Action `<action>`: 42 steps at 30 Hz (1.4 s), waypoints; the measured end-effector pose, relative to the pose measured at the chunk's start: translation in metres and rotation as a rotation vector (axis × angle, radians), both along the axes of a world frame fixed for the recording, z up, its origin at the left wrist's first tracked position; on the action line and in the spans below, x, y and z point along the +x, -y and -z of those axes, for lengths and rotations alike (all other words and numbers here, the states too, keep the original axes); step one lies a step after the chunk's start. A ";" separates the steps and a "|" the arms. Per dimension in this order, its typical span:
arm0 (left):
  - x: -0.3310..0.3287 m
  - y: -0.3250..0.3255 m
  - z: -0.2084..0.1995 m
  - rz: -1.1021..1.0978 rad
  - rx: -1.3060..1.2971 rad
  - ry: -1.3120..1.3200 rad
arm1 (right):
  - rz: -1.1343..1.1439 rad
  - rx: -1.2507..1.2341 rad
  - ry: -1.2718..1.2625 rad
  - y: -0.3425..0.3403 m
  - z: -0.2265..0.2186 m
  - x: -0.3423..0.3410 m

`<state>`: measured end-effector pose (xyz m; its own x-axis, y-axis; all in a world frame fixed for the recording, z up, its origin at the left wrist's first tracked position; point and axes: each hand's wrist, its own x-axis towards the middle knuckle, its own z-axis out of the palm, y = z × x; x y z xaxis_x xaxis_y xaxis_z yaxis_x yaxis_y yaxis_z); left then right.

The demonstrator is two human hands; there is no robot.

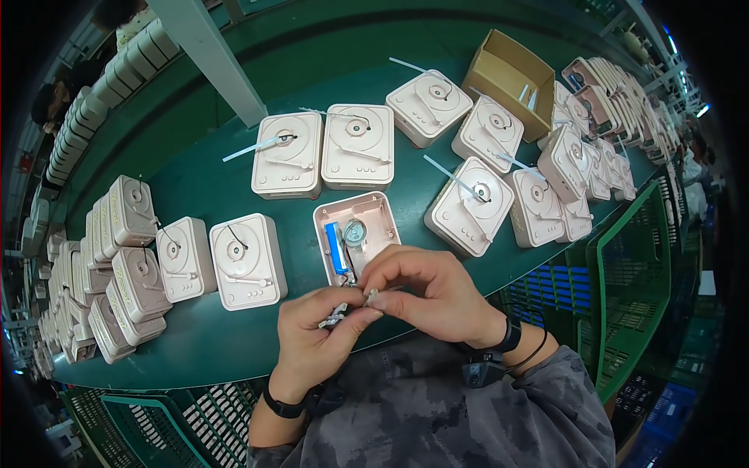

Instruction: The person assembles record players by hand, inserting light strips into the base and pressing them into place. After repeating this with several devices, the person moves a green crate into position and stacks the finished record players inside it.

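Housing (pixel 381 231) lies open, pale pink, holding 1 blue cylinder (pixel 337 248).

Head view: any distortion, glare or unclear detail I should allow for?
Head view: fisheye distortion bows the long, dark-green tabletop; the corners fall to black. Head view: a small, bright white light glares at upper right. Head view: the small, pale pieces at the left hand and right hand are too covered to make out.
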<state>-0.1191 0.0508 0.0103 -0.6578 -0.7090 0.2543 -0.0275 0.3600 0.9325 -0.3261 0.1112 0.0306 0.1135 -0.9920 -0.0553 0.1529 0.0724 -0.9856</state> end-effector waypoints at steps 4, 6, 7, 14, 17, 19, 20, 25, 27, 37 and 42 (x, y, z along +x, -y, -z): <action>0.014 -0.008 0.015 -0.131 0.170 -0.016 | 0.093 -0.261 -0.508 -0.003 -0.011 -0.008; 0.023 -0.006 0.015 -0.257 0.362 -0.117 | 0.059 -0.352 -0.694 -0.007 0.003 -0.014; 0.027 -0.005 0.015 -0.390 0.555 -0.219 | 0.016 -0.443 -0.879 -0.008 0.014 -0.017; 0.030 -0.015 0.016 -0.513 0.628 -0.336 | 0.038 -0.362 -0.568 -0.014 0.022 -0.024; 0.026 -0.019 0.011 -0.474 0.632 -0.317 | 0.083 0.098 0.040 -0.020 0.026 -0.022; 0.019 -0.019 0.009 -0.454 0.568 -0.211 | 0.082 0.339 0.468 -0.023 0.045 -0.020; 0.016 -0.018 0.008 -0.440 0.537 -0.157 | 0.084 0.459 0.683 -0.024 0.050 -0.020; 0.010 -0.013 0.007 -0.434 0.550 -0.078 | 0.258 0.515 0.271 -0.024 0.052 -0.027; 0.010 -0.013 0.013 -0.444 0.408 0.001 | 0.133 0.321 -0.360 -0.025 0.035 -0.031; 0.021 -0.022 0.019 -0.555 0.553 0.005 | 0.221 -0.414 -0.878 0.018 0.009 -0.016; 0.015 -0.030 0.029 -0.417 0.387 0.130 | -0.032 -0.553 -0.839 0.050 0.029 0.005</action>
